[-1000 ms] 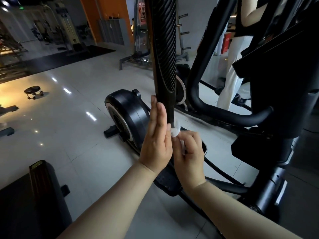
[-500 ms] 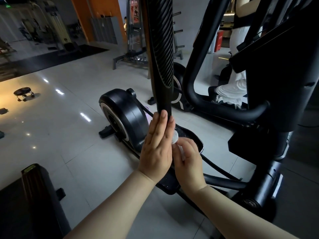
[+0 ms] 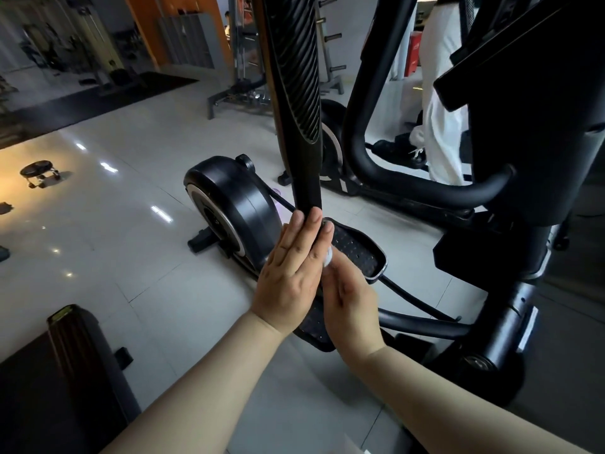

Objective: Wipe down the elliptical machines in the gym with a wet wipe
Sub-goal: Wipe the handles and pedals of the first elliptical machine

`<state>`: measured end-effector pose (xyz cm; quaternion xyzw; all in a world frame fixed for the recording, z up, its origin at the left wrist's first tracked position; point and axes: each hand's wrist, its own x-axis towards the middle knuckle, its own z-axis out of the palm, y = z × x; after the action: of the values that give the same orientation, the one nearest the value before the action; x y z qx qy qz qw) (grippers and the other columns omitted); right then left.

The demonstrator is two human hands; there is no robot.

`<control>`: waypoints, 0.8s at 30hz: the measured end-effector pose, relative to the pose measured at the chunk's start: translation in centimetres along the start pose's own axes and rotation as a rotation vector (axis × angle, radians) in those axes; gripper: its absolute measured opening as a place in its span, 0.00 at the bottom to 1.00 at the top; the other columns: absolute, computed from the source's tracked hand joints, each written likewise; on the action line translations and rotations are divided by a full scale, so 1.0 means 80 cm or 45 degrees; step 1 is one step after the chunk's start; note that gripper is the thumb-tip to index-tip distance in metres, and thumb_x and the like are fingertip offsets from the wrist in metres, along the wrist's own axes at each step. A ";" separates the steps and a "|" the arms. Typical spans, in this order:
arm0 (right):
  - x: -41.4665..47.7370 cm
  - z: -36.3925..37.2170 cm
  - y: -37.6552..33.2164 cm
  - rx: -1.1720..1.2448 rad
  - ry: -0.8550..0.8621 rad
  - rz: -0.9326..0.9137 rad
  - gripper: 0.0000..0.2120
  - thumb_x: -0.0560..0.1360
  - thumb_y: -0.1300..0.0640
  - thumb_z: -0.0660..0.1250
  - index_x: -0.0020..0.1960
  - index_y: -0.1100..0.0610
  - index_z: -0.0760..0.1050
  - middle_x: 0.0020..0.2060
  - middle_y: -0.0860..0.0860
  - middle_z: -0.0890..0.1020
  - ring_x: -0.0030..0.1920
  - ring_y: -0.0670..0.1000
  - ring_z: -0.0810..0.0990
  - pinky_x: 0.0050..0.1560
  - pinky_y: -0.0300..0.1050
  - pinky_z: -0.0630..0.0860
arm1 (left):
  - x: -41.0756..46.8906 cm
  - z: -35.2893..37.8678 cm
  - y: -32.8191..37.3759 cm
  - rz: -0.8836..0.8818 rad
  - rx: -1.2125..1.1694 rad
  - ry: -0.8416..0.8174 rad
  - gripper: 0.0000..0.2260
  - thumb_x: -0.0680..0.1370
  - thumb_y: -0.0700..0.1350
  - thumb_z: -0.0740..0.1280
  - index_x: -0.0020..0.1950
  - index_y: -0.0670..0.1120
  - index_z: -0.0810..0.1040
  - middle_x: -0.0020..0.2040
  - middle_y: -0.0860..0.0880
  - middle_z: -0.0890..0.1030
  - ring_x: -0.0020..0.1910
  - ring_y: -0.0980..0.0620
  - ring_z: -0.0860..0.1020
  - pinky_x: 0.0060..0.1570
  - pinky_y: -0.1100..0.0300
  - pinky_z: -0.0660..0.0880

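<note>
The left grip [image 3: 288,273] is flat, its fingers straight and together, laid against the lower end of the black swing arm [image 3: 299,103] of the elliptical machine [image 3: 537,132]. The right grip [image 3: 352,299] is just beside it on the arm's other side, fingers curled and pinching one white wet wipe [image 3: 328,258], of which only a small crumpled bit shows between the two hands. The wipe sits at the arm, but whether it touches the arm cannot be told. Behind the hands lies a studded foot pedal [image 3: 358,252], partly hidden. Two round flywheel housings show: one [image 3: 235,208] left of the arm, one [image 3: 332,142] behind it. One person in white trousers [image 3: 440,132] stands further back, and one small wheeled stool [image 3: 39,172] sits on the glossy tiled floor [image 3: 108,224].
</note>
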<state>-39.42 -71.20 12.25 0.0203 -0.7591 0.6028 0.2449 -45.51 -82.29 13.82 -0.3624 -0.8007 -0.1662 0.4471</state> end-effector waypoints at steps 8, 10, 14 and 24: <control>-0.026 -0.038 0.069 -0.515 -0.310 0.127 0.23 0.83 0.63 0.59 0.77 0.52 0.68 0.74 0.47 0.72 0.74 0.46 0.70 0.73 0.33 0.61 | -0.015 0.010 0.004 0.058 0.081 -0.061 0.24 0.82 0.34 0.65 0.77 0.39 0.66 0.84 0.49 0.48 0.83 0.45 0.47 0.80 0.48 0.53; -0.024 -0.046 0.080 -0.568 -0.306 0.225 0.21 0.84 0.63 0.58 0.76 0.54 0.70 0.73 0.49 0.73 0.74 0.49 0.70 0.73 0.33 0.60 | -0.022 0.014 0.008 0.067 0.144 -0.090 0.24 0.83 0.35 0.63 0.78 0.39 0.64 0.84 0.48 0.48 0.83 0.44 0.47 0.80 0.48 0.53; -0.020 -0.024 0.047 -0.348 -0.285 0.093 0.21 0.86 0.59 0.54 0.78 0.50 0.67 0.73 0.43 0.74 0.72 0.41 0.71 0.71 0.37 0.67 | -0.036 0.020 0.020 0.060 0.176 -0.151 0.17 0.87 0.39 0.55 0.74 0.39 0.72 0.81 0.48 0.62 0.83 0.48 0.47 0.81 0.51 0.52; -0.037 -0.033 0.081 -0.528 -0.292 0.231 0.22 0.85 0.60 0.55 0.79 0.52 0.64 0.78 0.46 0.66 0.78 0.43 0.62 0.73 0.25 0.50 | -0.056 0.025 0.018 0.212 0.380 -0.217 0.17 0.84 0.42 0.62 0.73 0.45 0.76 0.77 0.51 0.70 0.82 0.50 0.54 0.81 0.51 0.46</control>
<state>-38.04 -67.72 5.61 -0.0304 -0.8881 0.4475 0.1011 -44.16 -82.08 8.86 -0.3698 -0.8188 0.0231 0.4386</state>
